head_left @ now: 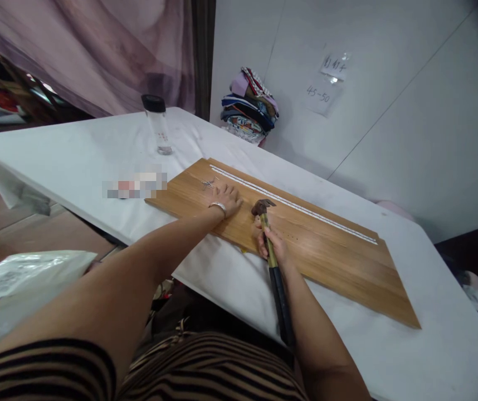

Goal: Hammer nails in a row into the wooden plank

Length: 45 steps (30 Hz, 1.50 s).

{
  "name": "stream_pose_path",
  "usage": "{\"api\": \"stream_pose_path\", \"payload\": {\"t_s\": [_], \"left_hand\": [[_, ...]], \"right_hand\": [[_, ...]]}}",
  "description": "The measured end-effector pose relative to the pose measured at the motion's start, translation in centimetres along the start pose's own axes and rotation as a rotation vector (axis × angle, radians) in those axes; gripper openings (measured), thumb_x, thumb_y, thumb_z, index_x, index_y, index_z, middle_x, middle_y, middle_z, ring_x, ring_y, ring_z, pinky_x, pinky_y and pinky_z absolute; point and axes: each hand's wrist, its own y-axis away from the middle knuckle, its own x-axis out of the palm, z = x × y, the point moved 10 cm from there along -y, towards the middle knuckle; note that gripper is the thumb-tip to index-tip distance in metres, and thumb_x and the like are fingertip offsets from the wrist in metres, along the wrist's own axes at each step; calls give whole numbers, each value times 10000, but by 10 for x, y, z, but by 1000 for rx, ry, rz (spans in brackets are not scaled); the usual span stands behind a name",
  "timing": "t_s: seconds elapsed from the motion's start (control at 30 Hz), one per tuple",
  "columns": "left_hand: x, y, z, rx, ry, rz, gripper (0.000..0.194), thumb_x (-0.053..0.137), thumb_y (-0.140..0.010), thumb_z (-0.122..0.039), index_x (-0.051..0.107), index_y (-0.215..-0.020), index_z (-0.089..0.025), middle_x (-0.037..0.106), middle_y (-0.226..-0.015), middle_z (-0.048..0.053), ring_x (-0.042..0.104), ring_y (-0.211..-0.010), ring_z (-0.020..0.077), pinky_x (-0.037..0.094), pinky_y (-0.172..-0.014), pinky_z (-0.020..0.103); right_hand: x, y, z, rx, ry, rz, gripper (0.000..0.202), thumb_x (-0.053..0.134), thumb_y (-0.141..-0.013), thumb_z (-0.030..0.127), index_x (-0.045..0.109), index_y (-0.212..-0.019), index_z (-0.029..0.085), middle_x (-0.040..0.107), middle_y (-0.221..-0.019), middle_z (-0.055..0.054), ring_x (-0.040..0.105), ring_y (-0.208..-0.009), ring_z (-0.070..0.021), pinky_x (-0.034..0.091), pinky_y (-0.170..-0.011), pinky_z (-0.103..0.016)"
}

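Observation:
A long brown wooden board lies on the white-covered table. My left hand rests on it with fingers spread, a silver bracelet at the wrist. Just beyond those fingers is a small heap of nails. My right hand is wrapped round the handle of a claw hammer, whose head is over the board and whose dark grip points back toward me. Several small marks show on the wood right of the hammer. Two white strips run along the board's far side.
A clear bottle with a black lid stands at the table's back left, and a blurred-out item lies left of the board. Folded cloths are stacked by the wall. A plastic bag is at lower left.

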Motion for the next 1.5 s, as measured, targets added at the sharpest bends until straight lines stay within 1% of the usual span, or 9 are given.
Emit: {"api": "stream_pose_path", "payload": {"t_s": [0.13, 0.37, 0.5, 0.63, 0.77, 0.93, 1.13, 1.27, 1.5], "left_hand": [[-2, 1, 6, -63, 24, -16, 633, 376, -1030, -520, 591, -1507, -163, 416, -1724, 193, 308, -1609, 368, 234, -1272, 594], [-3, 1, 5, -60, 26, -11, 616, 369, -1030, -512, 601, -1491, -175, 454, -1699, 186, 350, -1579, 350, 240, -1274, 592], [-1, 1, 5, -60, 16, -4, 639, 362, -1030, -507, 585, -1504, -142, 434, -1709, 201, 342, -1582, 359, 253, -1269, 599], [-1, 1, 4, -64, -6, -9, 661, 346, -1030, -518, 583, -1501, -118, 442, -1701, 205, 340, -1582, 365, 262, -1270, 586], [-3, 1, 3, -55, -19, -22, 653, 349, -1029, -506, 601, -1477, -103, 490, -1661, 210, 370, -1561, 372, 272, -1267, 562], [-3, 0, 2, -43, -44, -31, 664, 361, -1028, -502, 606, -1466, -68, 516, -1628, 221, 401, -1531, 378, 286, -1260, 517], [0, -4, 4, -36, -39, -62, 617, 384, -1019, -490, 629, -1440, -111, 546, -1599, 205, 435, -1495, 375, 315, -1228, 512], [3, -6, 6, -27, -23, -72, 634, 391, -1015, -504, 628, -1437, -95, 527, -1617, 216, 420, -1506, 390, 309, -1230, 527], [2, -6, 5, -25, -37, -76, 619, 402, -1011, -495, 642, -1413, -91, 542, -1598, 222, 441, -1486, 387, 323, -1221, 519]], "right_hand": [[0, 0, 0, 6, 9, -4, 543, 783, -783, 662, 623, -1050, 215, 579, -563, 109, 368, -303, -63, 291, -297, -204], [-2, 0, -1, 5, 16, -28, 518, 767, -806, 635, 615, -1055, 207, 576, -569, 102, 371, -310, -63, 289, -298, -203], [-2, 0, -2, 15, 1, -13, 524, 778, -802, 639, 618, -1060, 213, 580, -576, 108, 371, -312, -59, 290, -295, -198], [-1, -1, 0, -3, -50, 6, 557, 809, -777, 654, 623, -1060, 213, 588, -564, 114, 361, -297, -60, 292, -284, -201], [-1, -1, -2, 7, -49, 17, 532, 799, -801, 651, 630, -1043, 209, 592, -569, 110, 364, -300, -57, 291, -281, -200], [-2, -1, -3, -11, -46, 15, 524, 792, -819, 637, 633, -1079, 210, 587, -575, 110, 373, -299, -56, 296, -285, -198], [-2, -1, -4, 5, -51, 32, 501, 797, -824, 619, 627, -1066, 215, 605, -579, 107, 380, -303, -57, 307, -292, -190], [-2, -1, -2, -7, -55, 26, 485, 787, -835, 601, 628, -1077, 212, 599, -577, 108, 375, -303, -60, 315, -293, -194], [-2, 0, -2, -8, -24, 6, 517, 787, -822, 641, 622, -1065, 215, 585, -575, 105, 375, -306, -60, 297, -300, -191]]}}
